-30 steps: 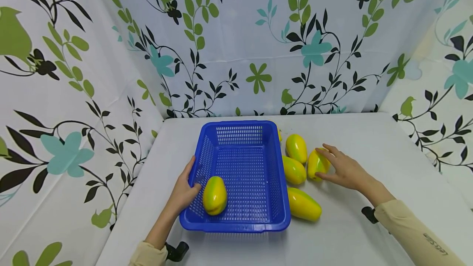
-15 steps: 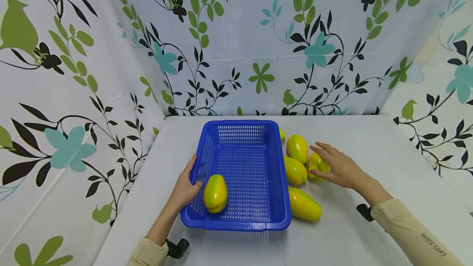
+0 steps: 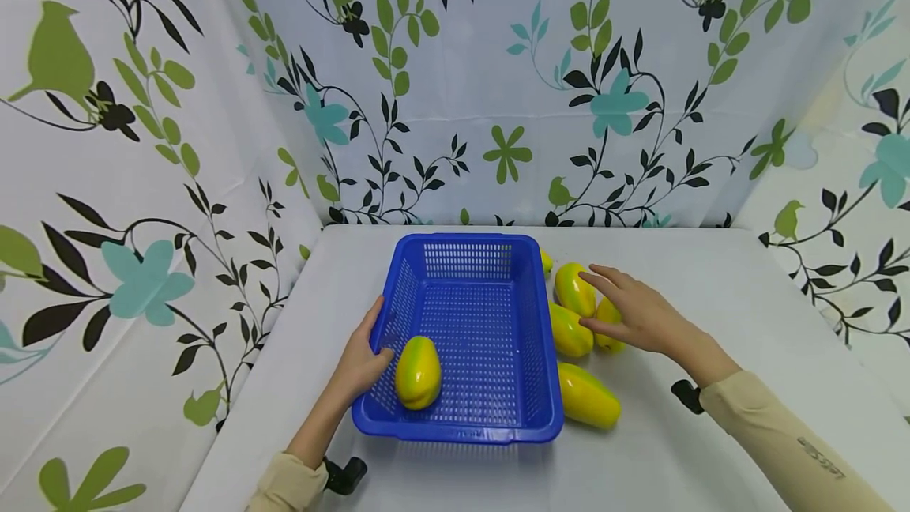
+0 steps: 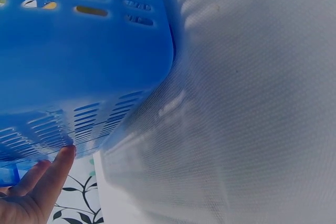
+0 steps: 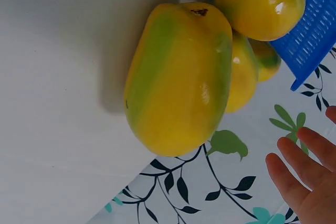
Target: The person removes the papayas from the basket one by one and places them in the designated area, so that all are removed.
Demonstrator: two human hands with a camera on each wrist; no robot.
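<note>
A blue plastic basket [image 3: 478, 322] stands on the white table, with one yellow-green papaya [image 3: 418, 373] at its lower left. My left hand [image 3: 361, 366] grips the basket's left rim, thumb over the edge; the left wrist view shows fingers [image 4: 52, 179] against the outer wall. Right of the basket, my right hand [image 3: 643, 314] hovers with fingers spread, holding nothing. It partly hides one papaya [image 3: 608, 332]. Near its fingertips lie a back papaya [image 3: 575, 289] and another papaya [image 3: 571, 331] beside the basket wall. The right wrist view shows a large papaya [image 5: 178, 82] close up.
A longer papaya [image 3: 588, 397] lies nearer the front, beside the basket's right wall. Behind the basket's far right corner, another yellow fruit [image 3: 547, 262] is mostly hidden. Patterned cloth [image 3: 441, 101] walls off the back and sides of the white table [image 3: 711, 283].
My right hand has shifted left, off the rightmost papaya and toward the ones by the basket. The left hand keeps its grip on the rim. The head view has shifted slightly.
</note>
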